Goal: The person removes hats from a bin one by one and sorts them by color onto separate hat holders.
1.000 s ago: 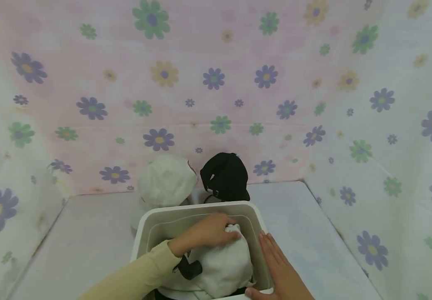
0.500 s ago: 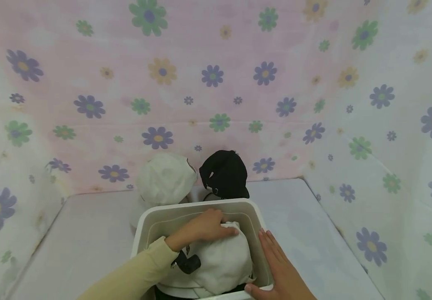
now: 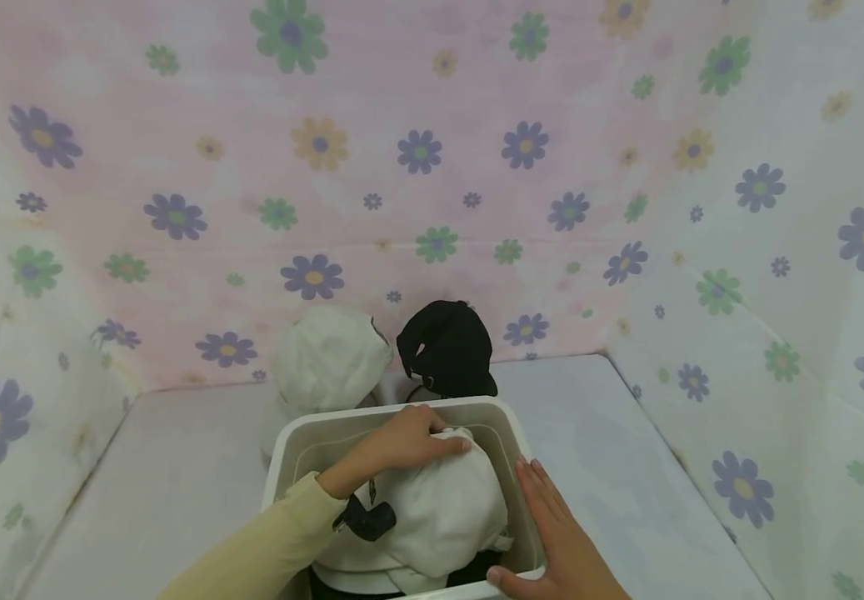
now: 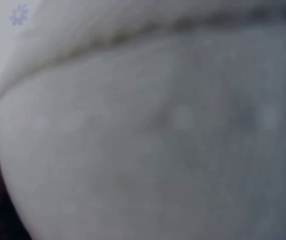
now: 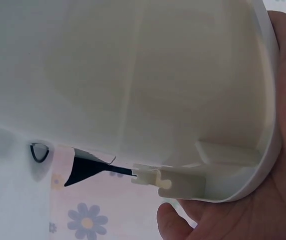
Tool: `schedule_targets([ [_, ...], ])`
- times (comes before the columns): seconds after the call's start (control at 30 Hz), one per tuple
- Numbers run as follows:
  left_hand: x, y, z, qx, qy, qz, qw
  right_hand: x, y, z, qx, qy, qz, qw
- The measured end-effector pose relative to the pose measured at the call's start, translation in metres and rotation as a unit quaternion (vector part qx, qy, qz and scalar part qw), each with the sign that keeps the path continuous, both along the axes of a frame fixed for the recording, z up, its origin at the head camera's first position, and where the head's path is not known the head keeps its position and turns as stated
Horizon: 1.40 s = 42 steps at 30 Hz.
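Note:
My left hand [image 3: 412, 442] reaches into a white plastic bin [image 3: 394, 412] and grips the top of a white cap [image 3: 454, 508], thumb on the near side. Its other fingertips are hidden behind the cap. White cloth of this cap [image 4: 132, 140] nearly fills the left wrist view, blurred. Something black [image 3: 476, 569] shows under the cap in the bin. My right hand [image 3: 562, 533] lies along the bin's right side with straight fingers, thumb at the front rim. The right wrist view shows its palm against the bin's rounded corner [image 5: 270, 145].
Behind the bin stand a second white cap [image 3: 330, 358] and a black cap [image 3: 446, 350] with a strap buckle. The white tabletop [image 3: 596, 417] extends to both sides. Flowered cloth [image 3: 357, 200] encloses the back and sides. A small black device [image 3: 367, 521] sits under the left wrist.
The left hand and the gripped white cap have shifted slightly up and away, showing more black at the bin's front right. The right hand stays on the bin.

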<state>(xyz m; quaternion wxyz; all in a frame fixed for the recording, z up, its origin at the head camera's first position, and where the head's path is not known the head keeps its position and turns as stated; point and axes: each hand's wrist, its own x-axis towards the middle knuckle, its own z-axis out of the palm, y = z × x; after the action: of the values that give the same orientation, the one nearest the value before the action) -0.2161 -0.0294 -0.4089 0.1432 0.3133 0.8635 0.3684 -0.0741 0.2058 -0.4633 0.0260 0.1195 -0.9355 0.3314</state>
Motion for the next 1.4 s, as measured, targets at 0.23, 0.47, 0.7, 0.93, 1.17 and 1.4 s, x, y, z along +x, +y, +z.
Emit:
schedule_targets([
  [0.23, 0.0, -0.004, 0.004, 0.022, -0.001, 0.004, 0.9998, 0.002, -0.001, 0.005, 0.008, -0.015, -0.01, 0.9998],
  [0.47, 0.001, -0.006, 0.008, 0.055, 0.005, 0.005, 0.9985, 0.002, -0.002, 0.006, 0.012, -0.029, -0.015, 0.9994],
  [0.7, 0.002, -0.006, 0.013, 0.086, 0.014, -0.004, 0.9962, 0.004, -0.001, 0.001, -0.004, 0.015, -0.012, 0.9998],
  [0.93, 0.003, -0.009, 0.018, 0.114, 0.021, 0.02, 0.9931, 0.005, 0.0, 0.005, -0.017, -0.038, -0.019, 0.9989],
  [1.17, 0.007, -0.022, 0.047, 0.181, 0.052, 0.074, 0.9793, 0.003, 0.0, 0.004, -0.017, -0.023, -0.017, 0.9995],
  [1.4, 0.011, -0.048, 0.093, 0.236, 0.083, 0.097, 0.9633, 0.003, -0.001, -0.001, -0.033, -0.009, -0.006, 0.9994],
])
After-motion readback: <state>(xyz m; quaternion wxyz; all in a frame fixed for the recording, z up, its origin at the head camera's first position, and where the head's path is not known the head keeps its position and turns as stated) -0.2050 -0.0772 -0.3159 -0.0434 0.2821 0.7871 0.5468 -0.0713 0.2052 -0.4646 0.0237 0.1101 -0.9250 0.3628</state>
